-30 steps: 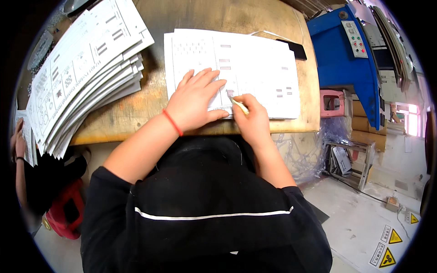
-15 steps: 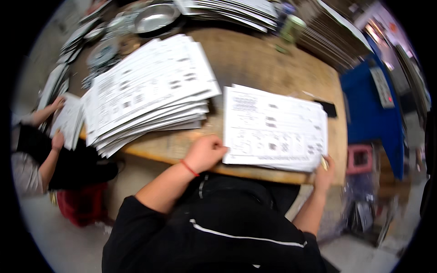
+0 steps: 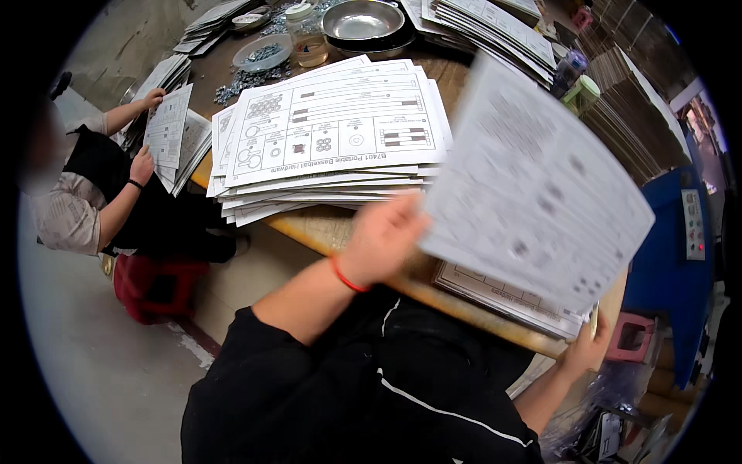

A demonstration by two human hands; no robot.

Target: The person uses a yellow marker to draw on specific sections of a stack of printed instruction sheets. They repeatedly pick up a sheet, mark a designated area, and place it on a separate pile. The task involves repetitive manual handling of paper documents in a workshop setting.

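A large white printed card (image 3: 533, 185), blurred by motion, is tilted up off a smaller stack of printed cards (image 3: 502, 298) at the table's front edge. My left hand (image 3: 386, 236), with a red band at the wrist, pinches the raised card's lower left corner. At the stack's lower right corner is my right hand (image 3: 586, 344), its fingers closed round the card edges; something yellowish shows at one finger. Left of the raised card lies a bigger, loosely fanned pile of printed cards (image 3: 340, 139), covered with line drawings of parts.
Behind the big pile stand a metal pan (image 3: 363, 22), a clear jar (image 3: 308, 42) and a tub of small metal parts (image 3: 263, 52). More card stacks (image 3: 495, 31) line the back. A blue machine panel (image 3: 657, 263) stands right. At left, a co-worker (image 3: 85, 193) holds cards.
My left hand has lifted the top card from the small stack and tilted it upward. The view has swung to the right. My right hand remains at the stack's corner.
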